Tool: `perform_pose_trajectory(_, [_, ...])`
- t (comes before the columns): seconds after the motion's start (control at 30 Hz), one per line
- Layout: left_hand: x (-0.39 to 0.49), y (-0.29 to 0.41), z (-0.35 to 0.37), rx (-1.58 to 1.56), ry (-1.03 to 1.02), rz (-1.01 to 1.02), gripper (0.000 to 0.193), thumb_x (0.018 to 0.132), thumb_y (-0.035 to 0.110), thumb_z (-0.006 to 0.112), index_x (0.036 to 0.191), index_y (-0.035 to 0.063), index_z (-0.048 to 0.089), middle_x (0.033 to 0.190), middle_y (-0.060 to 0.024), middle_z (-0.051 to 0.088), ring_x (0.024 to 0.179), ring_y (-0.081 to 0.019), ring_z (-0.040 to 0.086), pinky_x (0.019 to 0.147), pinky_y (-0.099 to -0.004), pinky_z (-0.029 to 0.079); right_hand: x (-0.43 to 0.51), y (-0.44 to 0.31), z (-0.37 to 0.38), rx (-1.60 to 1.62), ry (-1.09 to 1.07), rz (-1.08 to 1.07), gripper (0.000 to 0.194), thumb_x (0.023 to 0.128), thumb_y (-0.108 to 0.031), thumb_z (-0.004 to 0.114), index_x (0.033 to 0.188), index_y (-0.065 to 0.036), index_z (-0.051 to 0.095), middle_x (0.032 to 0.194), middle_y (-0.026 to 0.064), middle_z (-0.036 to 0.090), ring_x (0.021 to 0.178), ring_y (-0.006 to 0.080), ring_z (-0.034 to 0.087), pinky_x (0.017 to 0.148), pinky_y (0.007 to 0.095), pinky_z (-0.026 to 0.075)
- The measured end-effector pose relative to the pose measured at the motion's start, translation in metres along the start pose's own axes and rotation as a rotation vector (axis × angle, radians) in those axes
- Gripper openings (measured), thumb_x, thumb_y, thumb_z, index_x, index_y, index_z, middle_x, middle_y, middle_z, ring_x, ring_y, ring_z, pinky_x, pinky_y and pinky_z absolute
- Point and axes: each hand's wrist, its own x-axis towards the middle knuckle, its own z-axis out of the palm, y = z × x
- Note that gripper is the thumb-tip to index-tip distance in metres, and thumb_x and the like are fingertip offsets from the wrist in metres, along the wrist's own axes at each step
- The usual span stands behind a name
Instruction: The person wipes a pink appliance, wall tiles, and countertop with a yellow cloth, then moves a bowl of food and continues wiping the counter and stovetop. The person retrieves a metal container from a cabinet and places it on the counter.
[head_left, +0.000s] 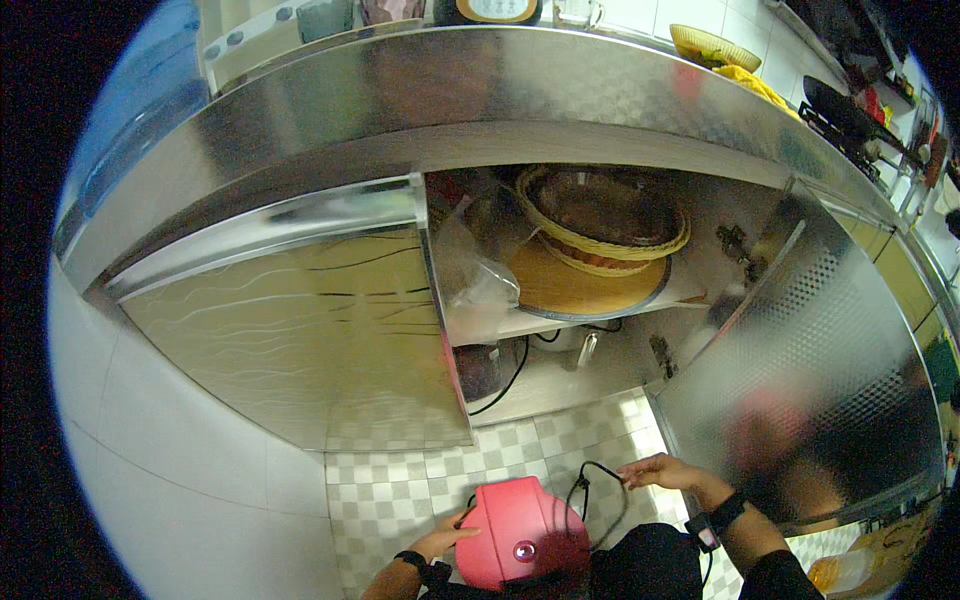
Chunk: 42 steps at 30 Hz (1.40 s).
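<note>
Low before me is a pink appliance (504, 536) with a rounded lid and a round button; its exact kind I cannot tell. My left hand (450, 536) grips its left side, thumb over the top edge. To the right, my right hand (658, 472) holds a loop of black power cord (600, 466) between the fingertips, over the tiled floor. The cord hangs down in loops beside the appliance. Part of the appliance's lower edge is hidden by dark clothing.
An open cabinet ahead holds woven baskets (600, 247), a round wooden board (592, 289) and a clear plastic bag (491, 281) on its shelf (525, 326). The left door (300, 352) covers one side; the right metal door (817, 360) stands open near my right arm.
</note>
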Motion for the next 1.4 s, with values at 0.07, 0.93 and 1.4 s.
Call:
perform_pose_trajectory(0.07, [-0.002,0.004,0.000,-0.018,0.007,-0.007,0.068,0.087,0.017,0.075,0.146,0.0037,0.043,0.136,-0.0074,0.055,0.120,-0.0180,0.054,0.104,-0.0345,0.044,0.001,-0.043,-0.002,-0.153,-0.106,-0.011,0.044,0.098,-0.019,0.062,0.139,-0.003,0.054,0.124,0.0110,0.065,0.111,0.0192,0.063,0.102,0.0346,0.048])
perform_pose_trajectory(0.93, [-0.032,0.049,0.012,0.207,0.384,0.186,0.050,0.085,0.017,0.078,0.131,0.0043,0.061,0.120,-0.0141,0.065,0.102,-0.0186,0.064,0.088,-0.0310,0.052,0.129,-0.372,-0.163,-0.480,0.693,-1.320,0.047,0.088,-0.013,0.071,0.128,-0.005,0.050,0.125,0.0149,0.057,0.118,0.0287,0.052,0.104,0.0366,0.045])
perform_pose_trajectory(1.4, [-0.049,0.112,0.024,0.197,0.179,0.278,0.042,0.091,0.011,0.070,0.131,0.0032,0.059,0.116,-0.0047,0.062,0.101,-0.0132,0.062,0.088,-0.0291,0.051,0.033,-0.363,-0.103,1.191,0.347,-0.708,0.012,0.085,-0.003,0.053,0.094,0.004,0.051,0.101,0.0216,0.060,0.096,0.0380,0.060,0.091,0.0576,0.055])
